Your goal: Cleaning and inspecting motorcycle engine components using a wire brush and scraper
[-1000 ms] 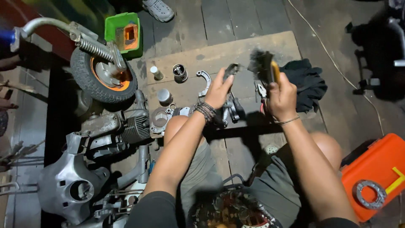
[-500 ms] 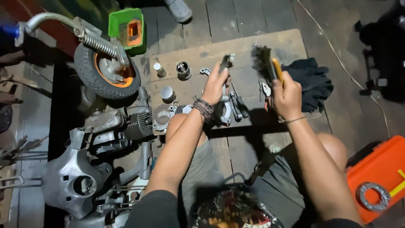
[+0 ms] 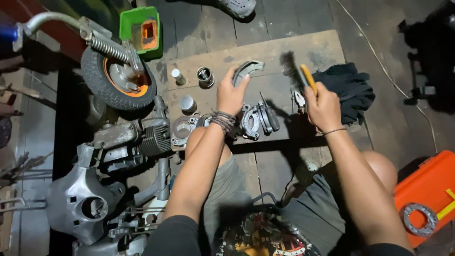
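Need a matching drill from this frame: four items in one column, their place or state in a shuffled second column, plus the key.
Items:
1. curved brake shoe
2. brush with yellow handle
3. small wheel with orange hub
4. flat metal ring

Places or states:
A. lying on the orange case at lower right
B. held up in the left hand
C. on the floor at upper left, beside the green tub
D. gripped in the right hand

Pairs: 1-B, 2-D, 3-C, 4-A
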